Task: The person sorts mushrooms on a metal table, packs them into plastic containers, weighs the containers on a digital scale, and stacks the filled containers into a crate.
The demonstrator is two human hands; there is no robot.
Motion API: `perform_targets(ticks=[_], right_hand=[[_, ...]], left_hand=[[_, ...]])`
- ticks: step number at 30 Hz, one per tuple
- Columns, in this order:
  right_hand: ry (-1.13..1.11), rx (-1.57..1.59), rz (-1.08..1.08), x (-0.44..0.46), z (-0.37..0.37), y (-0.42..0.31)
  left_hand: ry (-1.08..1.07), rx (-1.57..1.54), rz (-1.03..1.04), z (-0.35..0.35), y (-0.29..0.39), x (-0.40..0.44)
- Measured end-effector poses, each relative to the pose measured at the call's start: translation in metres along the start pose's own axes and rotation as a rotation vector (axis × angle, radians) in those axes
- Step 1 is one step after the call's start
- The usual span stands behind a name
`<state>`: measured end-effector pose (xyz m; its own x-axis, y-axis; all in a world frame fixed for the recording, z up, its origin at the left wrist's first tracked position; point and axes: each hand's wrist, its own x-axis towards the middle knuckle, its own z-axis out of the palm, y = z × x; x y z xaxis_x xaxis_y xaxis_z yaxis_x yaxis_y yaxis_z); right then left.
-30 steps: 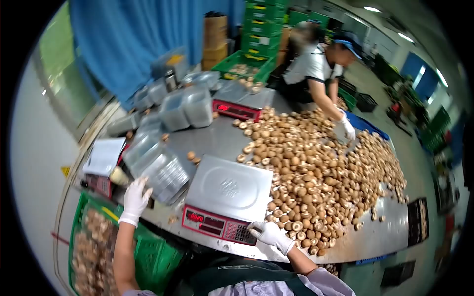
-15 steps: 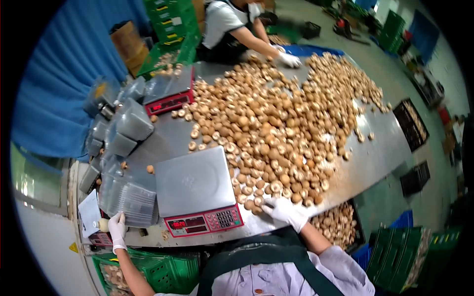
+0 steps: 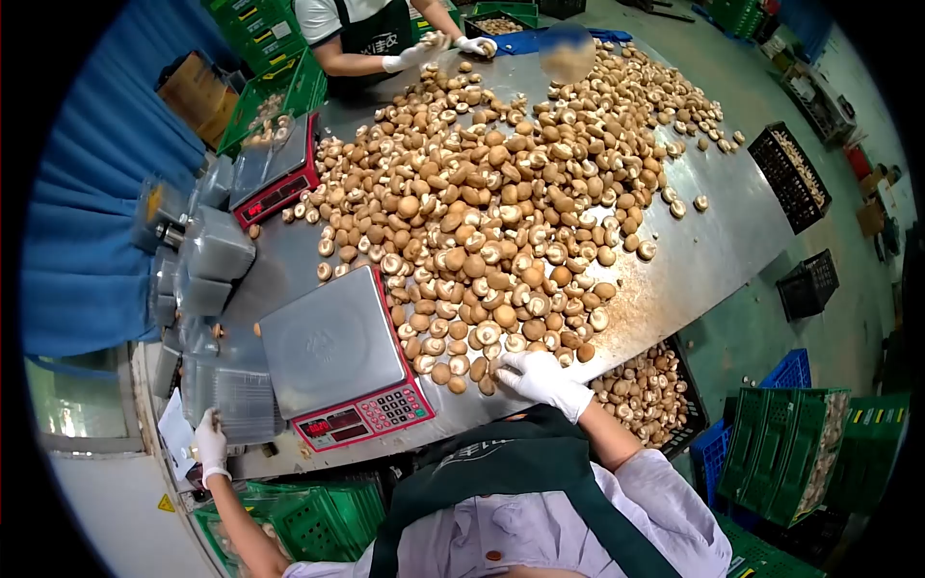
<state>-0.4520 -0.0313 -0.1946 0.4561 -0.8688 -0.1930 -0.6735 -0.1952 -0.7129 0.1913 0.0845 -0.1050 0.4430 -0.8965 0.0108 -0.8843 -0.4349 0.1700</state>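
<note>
My left hand [image 3: 211, 447], in a white glove, is at the near edge of a stack of clear plastic trays [image 3: 243, 403], its fingers closed on the rim of a tray. My gloved right hand [image 3: 542, 380] rests at the near edge of the mushroom pile [image 3: 482, 241], fingers stretched out beside several mushrooms, none seen in its grasp. Brown-capped mushrooms with pale stems cover much of the metal table [image 3: 703, 260]. Between my hands stands a red scale [image 3: 332, 342] with a bare metal plate and a lit display.
A co-worker's gloved hands [image 3: 424, 53] handle mushrooms across the table. A second red scale [image 3: 279, 173] sits at the far left, near more clear containers [image 3: 217, 246]. Below the table are a black crate of mushrooms [image 3: 686, 409] and green crates [image 3: 785, 453].
The view has shifted, so the table sits farther left and higher. My left hand remains at the tray stack and my right at the pile's edge. The co-worker's hands have drawn back from the pile.
</note>
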Motion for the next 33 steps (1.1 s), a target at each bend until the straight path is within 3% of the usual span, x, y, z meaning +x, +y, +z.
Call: perform_targets(ticks=[3,7,9,11,12,13,15,19,21,23,25,26,29,30,32,33], right_hand=[[0.058,0.034,0.037,-0.008,-0.011,0.017],[0.089,0.075,0.133,-0.017,-0.033,0.039],[0.097,0.09,0.182,-0.019,-0.046,0.047],[0.113,0.164,0.216,-0.021,-0.052,0.057],[0.146,0.113,0.179,-0.02,-0.057,0.06],[0.156,0.102,0.153,-0.019,-0.061,0.06],[0.186,0.048,0.149,-0.016,-0.064,0.068],[0.243,0.049,0.179,-0.006,-0.072,0.069],[0.243,0.039,0.187,0.008,-0.063,0.085],[0.407,-0.128,-0.021,0.02,-0.057,0.088],[0.374,-0.237,-0.158,0.031,-0.053,0.086],[0.375,-0.285,-0.18,0.037,-0.047,0.089],[0.388,-0.337,-0.205,0.048,-0.039,0.105],[0.399,-0.205,-0.123,0.047,-0.045,0.1],[0.341,0.057,0.126,0.047,-0.057,0.101],[0.273,0.461,0.175,0.045,-0.071,0.097]], left_hand=[[0.087,0.094,0.128,0.007,0.004,0.0],[0.099,0.183,-0.028,-0.01,-0.02,0.019],[0.487,0.164,-0.104,-0.029,-0.038,0.035],[0.654,0.12,-0.357,-0.058,-0.006,0.028],[0.78,0.161,-0.384,-0.054,-0.01,0.032],[0.785,0.169,-0.395,-0.054,0.005,0.03],[0.875,0.146,-0.196,-0.043,0.063,0.02],[0.737,0.268,0.238,0.024,0.139,0.012],[0.271,0.342,0.358,0.063,0.208,-0.014],[0.032,0.383,0.322,0.095,0.217,-0.028],[-0.035,0.31,0.23,0.102,0.224,-0.044],[-0.22,0.33,0.133,0.09,0.233,-0.046],[-0.264,0.352,0.094,0.064,0.274,-0.066],[-0.188,0.384,0.127,0.061,0.287,-0.073],[0.189,0.118,0.287,0.056,0.342,-0.083],[0.287,-0.154,0.357,0.069,0.364,-0.086]])
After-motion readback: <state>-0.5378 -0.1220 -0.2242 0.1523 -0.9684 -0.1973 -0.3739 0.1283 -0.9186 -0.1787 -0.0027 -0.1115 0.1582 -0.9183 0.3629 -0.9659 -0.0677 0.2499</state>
